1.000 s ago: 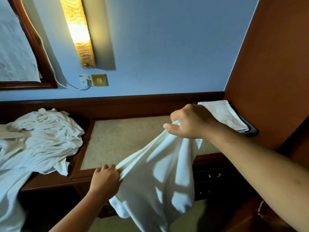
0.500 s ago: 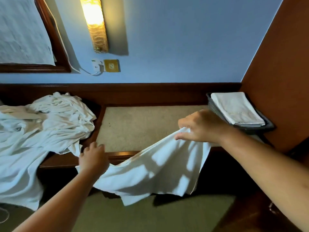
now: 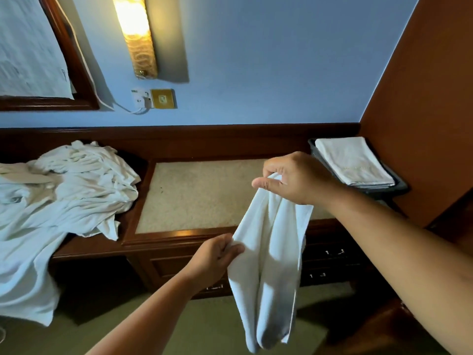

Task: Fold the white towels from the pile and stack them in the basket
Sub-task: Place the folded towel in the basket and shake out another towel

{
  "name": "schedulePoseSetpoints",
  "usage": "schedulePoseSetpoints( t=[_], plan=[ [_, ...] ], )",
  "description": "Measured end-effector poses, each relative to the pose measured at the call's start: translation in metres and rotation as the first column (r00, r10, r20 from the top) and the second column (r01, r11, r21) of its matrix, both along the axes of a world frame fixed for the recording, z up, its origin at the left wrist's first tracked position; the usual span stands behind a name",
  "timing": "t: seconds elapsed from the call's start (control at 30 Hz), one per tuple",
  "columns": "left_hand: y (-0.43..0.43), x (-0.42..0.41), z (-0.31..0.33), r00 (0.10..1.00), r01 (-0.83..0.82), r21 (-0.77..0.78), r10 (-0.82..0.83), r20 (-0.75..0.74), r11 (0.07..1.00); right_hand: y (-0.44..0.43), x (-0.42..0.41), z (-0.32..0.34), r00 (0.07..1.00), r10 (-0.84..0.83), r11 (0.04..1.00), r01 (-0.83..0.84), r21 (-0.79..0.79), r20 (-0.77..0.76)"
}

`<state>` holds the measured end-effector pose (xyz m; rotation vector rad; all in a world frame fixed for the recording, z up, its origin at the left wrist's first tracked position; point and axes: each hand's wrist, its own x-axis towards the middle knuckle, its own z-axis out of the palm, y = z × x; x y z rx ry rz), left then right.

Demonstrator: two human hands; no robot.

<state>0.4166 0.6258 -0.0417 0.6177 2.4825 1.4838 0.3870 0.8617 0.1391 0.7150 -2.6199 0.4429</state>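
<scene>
A white towel (image 3: 268, 257) hangs in long folds in front of the desk, clear of its top. My right hand (image 3: 294, 178) grips its upper end above the desk's right side. Lower down, my left hand (image 3: 217, 254) pinches the towel's left edge near the desk's front rim. A crumpled pile of white towels (image 3: 66, 190) covers the left of the desk and spills over its front. At the far right a dark basket (image 3: 399, 187) holds folded white towels (image 3: 354, 161).
The wooden desk (image 3: 179, 235) has a beige inlaid top and drawers below on the right. An orange-brown wall panel (image 3: 425, 111) stands right beside the basket. A wall lamp (image 3: 137, 37), a socket with a cable and a framed mirror hang on the blue wall.
The towel was stretched wide between my hands; now my hands are closer together and it hangs down in narrow vertical folds. My left hand moved right, my right hand rose slightly.
</scene>
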Motion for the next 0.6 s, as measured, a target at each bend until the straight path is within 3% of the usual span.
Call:
schedulePoseSetpoints(
  t=[0.1, 0.2, 0.27, 0.3, 0.43, 0.53, 0.6],
  plan=[
    [-0.026, 0.007, -0.030, 0.996, -0.078, -0.143, 0.083, 0.032, 0.987, 0.032, -0.004, 0.006, 0.986, -0.159, 0.977, 0.165, -0.133, 0.057],
    [-0.056, 0.019, -0.060, 0.987, 0.104, -0.461, -0.033, 0.160, 0.882, 0.062, -0.010, 0.002, 0.961, -0.257, 0.929, 0.275, -0.249, 0.101],
    [-0.063, 0.024, -0.069, 0.980, 0.165, -0.562, -0.070, 0.186, 0.810, 0.063, -0.012, 0.000, 0.950, -0.279, 0.910, 0.307, -0.280, 0.137],
    [-0.058, 0.024, -0.065, 0.986, 0.134, -0.558, -0.055, 0.155, 0.819, 0.058, -0.010, -0.002, 0.951, -0.257, 0.918, 0.296, -0.264, 0.171],
    [-0.011, 0.017, -0.009, 0.990, -0.076, -0.137, 0.059, -0.127, 0.988, 0.017, 0.006, -0.011, 0.946, -0.094, 0.990, 0.121, -0.068, 0.311],
    [0.024, 0.022, 0.045, 0.944, -0.035, 0.096, 0.065, -0.324, 0.995, -0.005, 0.009, -0.018, 0.938, -0.072, 0.993, 0.099, -0.063, 0.338],
    [0.033, 0.021, 0.058, 0.923, -0.069, 0.165, 0.126, -0.365, 0.984, -0.011, 0.008, -0.017, 0.940, -0.070, 0.990, 0.107, -0.095, 0.333]
  ],
)
